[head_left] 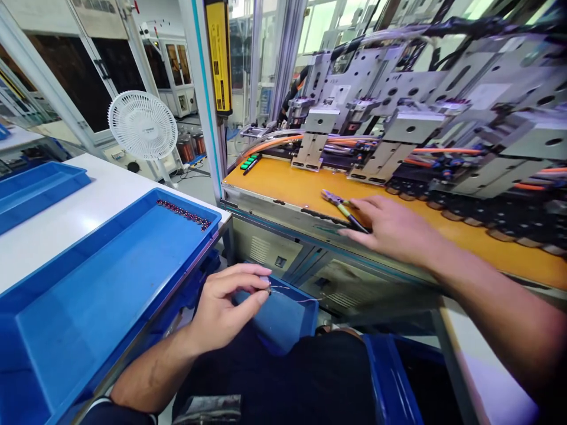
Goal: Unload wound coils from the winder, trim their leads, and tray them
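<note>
My left hand (233, 301) is closed in a pinch on a small wired component (268, 285), mostly hidden by the fingertips. Thin wires (283, 288) stick out from it to the right. Stretched over the orange work surface (274, 180), my right hand (390, 227) has its thumb and fingers apart on either side of a pair of pliers (340, 206). The pliers lie on that surface near its front edge, jaws pointing to the far left, with green and black handles. Whether my fingers touch the handles I cannot tell.
A large blue tray (110, 260) on the white table (91, 168) holds a row of small dark-red parts (183, 213). Another blue tray (283, 319) sits low before me. Machine fixtures (398, 133) line the back; a white fan (142, 125) stands left.
</note>
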The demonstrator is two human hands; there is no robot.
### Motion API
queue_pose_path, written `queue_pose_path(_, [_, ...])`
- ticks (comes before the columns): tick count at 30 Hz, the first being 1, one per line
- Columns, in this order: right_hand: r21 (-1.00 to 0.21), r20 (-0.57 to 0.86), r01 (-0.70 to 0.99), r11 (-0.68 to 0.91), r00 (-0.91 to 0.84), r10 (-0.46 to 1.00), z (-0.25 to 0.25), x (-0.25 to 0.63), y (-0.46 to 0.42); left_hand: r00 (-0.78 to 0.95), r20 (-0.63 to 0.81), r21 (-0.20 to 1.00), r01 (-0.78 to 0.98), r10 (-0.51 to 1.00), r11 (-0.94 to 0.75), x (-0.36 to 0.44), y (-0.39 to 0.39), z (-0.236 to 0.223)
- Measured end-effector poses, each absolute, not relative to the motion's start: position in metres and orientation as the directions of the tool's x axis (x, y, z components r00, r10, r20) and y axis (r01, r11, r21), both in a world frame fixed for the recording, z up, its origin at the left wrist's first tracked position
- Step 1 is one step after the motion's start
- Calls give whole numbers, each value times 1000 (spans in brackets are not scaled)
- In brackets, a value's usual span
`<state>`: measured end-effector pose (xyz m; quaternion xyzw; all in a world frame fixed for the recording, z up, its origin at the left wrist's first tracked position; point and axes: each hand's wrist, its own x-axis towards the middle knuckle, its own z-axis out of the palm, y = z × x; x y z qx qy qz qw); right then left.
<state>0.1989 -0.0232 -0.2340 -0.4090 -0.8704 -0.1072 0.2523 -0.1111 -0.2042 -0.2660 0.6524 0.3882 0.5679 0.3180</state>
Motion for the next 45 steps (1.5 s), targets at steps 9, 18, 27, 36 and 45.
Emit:
queue_pose_path(9, [-665,284,549,507,-442,851,-306,166,-213,61,469,877,86,881,-472,-100,-200,-269])
queue_pose_path(18, [-981,60,136,137,-458,887,-313,130,-271,105,509,845,133,855,-519,-92,-203,-270])
queue_pose_path(27, [-998,65,-19,64,-495,867,-309,122,-259,94,562,794,217,822,-568,-96,-206,-266])
queue_pose_path(36, [-999,38,9,48,-476,878,-312,123,-260,106,538,812,201,836,-548,-96,-204,-268])
queue_pose_path(45, [-994,43,71,81,-429,902,-318,123,-260,117,538,811,200,835,-550,-97,-205,-271])
